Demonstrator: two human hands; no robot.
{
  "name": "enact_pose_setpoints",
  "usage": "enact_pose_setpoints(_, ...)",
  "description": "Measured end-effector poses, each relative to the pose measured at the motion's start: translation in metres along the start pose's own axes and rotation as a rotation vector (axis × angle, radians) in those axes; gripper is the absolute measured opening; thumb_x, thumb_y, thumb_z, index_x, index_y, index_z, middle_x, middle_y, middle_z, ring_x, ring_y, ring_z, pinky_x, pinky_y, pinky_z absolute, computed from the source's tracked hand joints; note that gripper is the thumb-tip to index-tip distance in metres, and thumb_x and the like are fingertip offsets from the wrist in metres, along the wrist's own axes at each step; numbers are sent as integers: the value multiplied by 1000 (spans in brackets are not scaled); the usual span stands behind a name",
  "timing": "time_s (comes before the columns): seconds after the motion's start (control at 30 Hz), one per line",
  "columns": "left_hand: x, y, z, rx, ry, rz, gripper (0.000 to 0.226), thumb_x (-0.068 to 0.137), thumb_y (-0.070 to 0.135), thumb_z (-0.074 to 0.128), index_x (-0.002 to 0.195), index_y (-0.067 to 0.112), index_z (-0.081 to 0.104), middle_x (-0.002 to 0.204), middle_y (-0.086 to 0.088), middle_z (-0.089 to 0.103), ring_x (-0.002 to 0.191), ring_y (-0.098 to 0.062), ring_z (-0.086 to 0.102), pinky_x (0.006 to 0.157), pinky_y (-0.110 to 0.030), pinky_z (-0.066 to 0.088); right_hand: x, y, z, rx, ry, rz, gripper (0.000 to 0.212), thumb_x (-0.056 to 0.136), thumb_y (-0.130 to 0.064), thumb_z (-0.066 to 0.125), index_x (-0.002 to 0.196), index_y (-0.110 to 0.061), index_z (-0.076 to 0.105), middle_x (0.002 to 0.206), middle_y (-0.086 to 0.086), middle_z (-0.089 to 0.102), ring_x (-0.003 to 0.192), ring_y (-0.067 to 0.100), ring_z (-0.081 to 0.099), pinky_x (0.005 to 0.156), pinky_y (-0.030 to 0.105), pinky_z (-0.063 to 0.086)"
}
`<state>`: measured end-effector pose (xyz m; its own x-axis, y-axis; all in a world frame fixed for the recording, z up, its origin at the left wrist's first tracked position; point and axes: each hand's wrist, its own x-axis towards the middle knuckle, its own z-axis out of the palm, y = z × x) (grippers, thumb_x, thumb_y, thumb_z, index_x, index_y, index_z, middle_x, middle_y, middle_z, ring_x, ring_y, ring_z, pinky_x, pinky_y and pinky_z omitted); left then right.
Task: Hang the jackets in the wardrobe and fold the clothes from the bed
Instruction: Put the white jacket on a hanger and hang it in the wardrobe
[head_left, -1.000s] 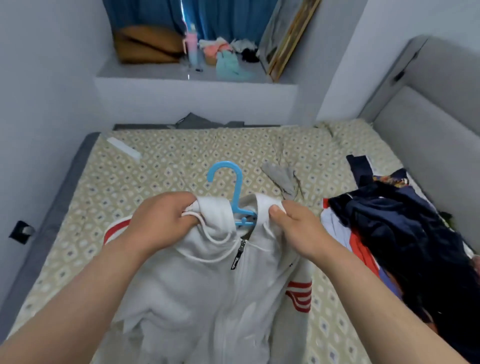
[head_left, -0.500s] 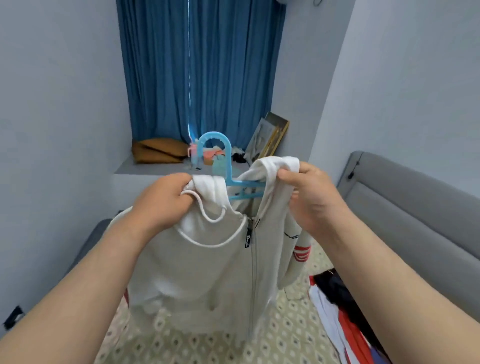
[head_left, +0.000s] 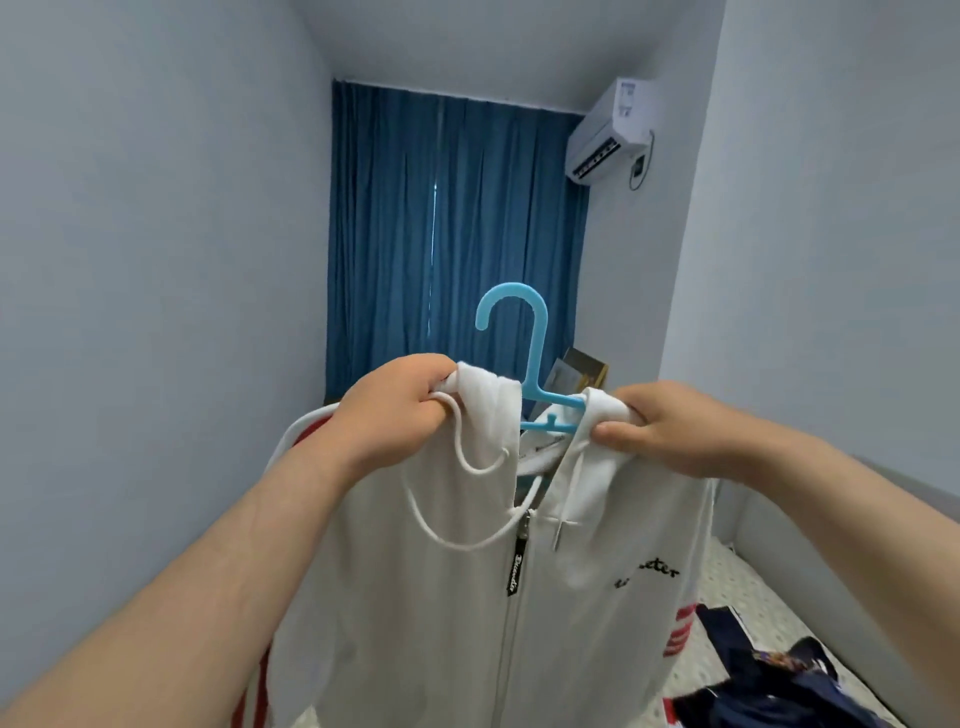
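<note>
the white zip jacket (head_left: 457, 597) hangs in front of me, clear of the bed (head_left: 748, 597), carried on the blue hanger (head_left: 536, 353).

1. grip state. my left hand (head_left: 395, 415) is clenched around the left shoulder of the jacket, with a loop of drawstring under the fingers. my right hand (head_left: 670, 431) pinches the right shoulder between thumb and curled fingers. both hands hold fabric; whether the hanger arms are caught inside either grip cannot be seen.

2. axis. the hanger bar runs left to right from one hand to the other. the jacket's long axis drops straight down below my wrists, zip facing me.

3. critical relation. the hook stands upright between the two hands, above knuckle level, and touches neither. its open mouth faces my left. the stem sits about midway, so neither hand is clearly nearer.

4. judgement. the wardrobe rail is not in view. hooking on likely requires one hand to move up to the stem.

the dark clothes pile (head_left: 769, 691) lies on the bed, low right, unfolded.
</note>
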<state>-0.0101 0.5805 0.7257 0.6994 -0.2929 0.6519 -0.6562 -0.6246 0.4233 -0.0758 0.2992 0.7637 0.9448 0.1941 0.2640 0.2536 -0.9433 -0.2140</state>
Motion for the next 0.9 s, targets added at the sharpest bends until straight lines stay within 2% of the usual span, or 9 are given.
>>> enact_pose_setpoints(0.17, 7, 30, -11, -139, 112, -15, 38, 89, 43, 46, 71, 11, 55, 63, 12, 49, 61, -8, 44, 61, -31, 37, -13, 20, -9, 54, 230, -94, 27, 97, -36, 57, 85, -12, 64, 80, 0, 66, 80, 21, 61, 75, 36, 48)
enact_pose_setpoints(0.23, 9, 37, -18, -126, 224, -3, 38, 90, 42, 46, 71, 12, 57, 65, 9, 53, 63, -7, 46, 61, -30, 37, -22, 36, -22, 98, 281, -77, 23, 97, -33, 59, 85, -15, 68, 77, -7, 68, 76, 11, 61, 73, 30, 47)
enact_pose_setpoints(0.3, 12, 45, -24, -159, 338, -11, 39, 90, 41, 48, 74, 8, 62, 68, -2, 58, 64, -9, 47, 61, -29, 37, -32, 48, -35, 139, 333, -76, 23, 96, -34, 60, 79, -20, 67, 67, -18, 65, 65, -2, 57, 61, 16, 41)
enact_pose_setpoints(0.33, 14, 50, -25, -154, 358, -22, 39, 90, 41, 47, 74, 8, 62, 68, -3, 57, 63, -10, 47, 60, -29, 37, -36, 52, -40, 152, 361, -84, 27, 96, -36, 59, 75, -20, 66, 63, -19, 63, 61, -2, 54, 59, 17, 39)
enact_pose_setpoints(0.43, 19, 75, -20, 74, 217, -60, 34, 85, 41, 38, 72, 15, 55, 70, 0, 59, 67, -18, 53, 62, -36, 42, -44, 60, -48, 168, 442, -105, 34, 95, -37, 60, 72, -12, 62, 60, -7, 58, 57, 7, 48, 56, 24, 36)
enact_pose_setpoints(0.57, 23, 115, -8, 275, 5, -48, 27, 77, 42, 34, 71, 19, 49, 72, 4, 60, 73, -21, 56, 65, -39, 45, -57, 67, -55, 177, 513, -136, 33, 94, -37, 61, 69, -16, 60, 58, -11, 56, 59, 8, 49, 61, 34, 40)
enact_pose_setpoints(0.7, 27, 132, 6, 148, -120, -31, 34, 64, 40, 40, 71, 7, 45, 66, 1, 47, 63, -20, 41, 59, -39, 32, -68, 79, -59, 129, 525, -137, 37, 93, -37, 62, 61, -23, 50, 56, -11, 53, 58, 7, 49, 58, 35, 38)
enact_pose_setpoints(0.77, 27, 139, 8, 80, -205, -43, 40, 56, 39, 43, 74, 3, 44, 69, -1, 42, 66, -18, 37, 61, -40, 28, -71, 87, -60, 105, 519, -124, 35, 92, -40, 62, 64, -22, 54, 58, -13, 56, 61, 7, 51, 59, 35, 39)
enact_pose_setpoints(0.9, 29, 151, 6, -68, -316, -65, 57, 56, 44, 47, 88, -1, 59, 83, -6, 57, 78, -21, 50, 69, -46, 40, -76, 102, -62, 58, 540, -97, 31, 92, -43, 61, 72, -19, 60, 63, -9, 58, 65, 7, 54, 59, 33, 39)
